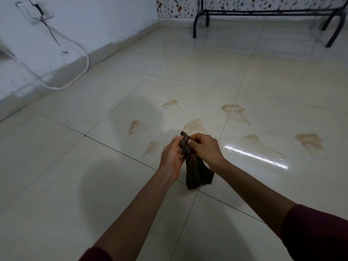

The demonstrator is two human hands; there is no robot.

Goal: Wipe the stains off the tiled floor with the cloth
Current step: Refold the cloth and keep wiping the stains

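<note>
Seven or so brown stains (195,126) lie on the tiled floor (188,76), fanned from nine o'clock round to three o'clock of the hands, none looking wiped yet. Both hands hold the dark cloth (195,172) up off the floor: the right hand (205,147) pinches its top with curled fingers (189,141), and the left hand (172,155) cups it from nine o'clock. Judging by this, the cloth is being bunched; next it must go down onto the nearest stain at twelve o'clock.
</note>
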